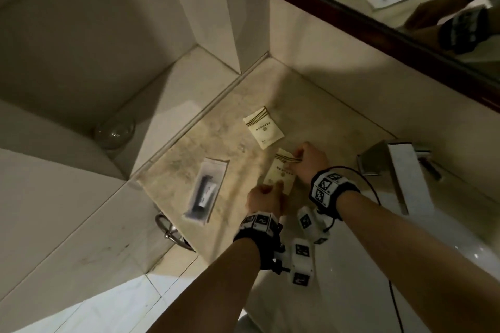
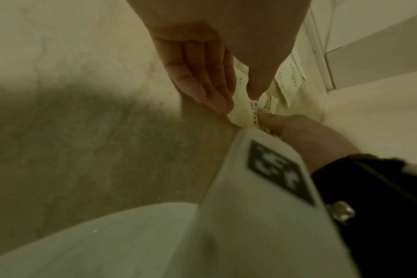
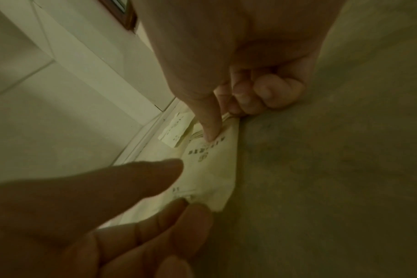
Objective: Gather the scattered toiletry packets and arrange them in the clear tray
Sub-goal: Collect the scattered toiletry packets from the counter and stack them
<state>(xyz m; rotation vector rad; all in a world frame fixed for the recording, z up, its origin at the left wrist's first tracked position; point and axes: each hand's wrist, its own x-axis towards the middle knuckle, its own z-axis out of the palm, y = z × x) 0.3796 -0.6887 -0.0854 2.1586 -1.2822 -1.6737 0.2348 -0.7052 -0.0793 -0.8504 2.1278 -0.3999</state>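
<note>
A cream toiletry packet with dark stripes at one end is held just above the marble counter between both hands. My right hand pinches its striped far end between thumb and curled fingers. My left hand pinches the near end between thumb and fingers. A second cream packet lies flat farther back, also visible as the packet beyond my fingers. What looks like the clear tray, with a dark item inside, sits to the left by the counter's edge.
A chrome faucet and white basin are to the right. A dark-framed mirror hangs on the back wall. A glass object sits on the lower ledge at left. A towel ring hangs below the counter edge.
</note>
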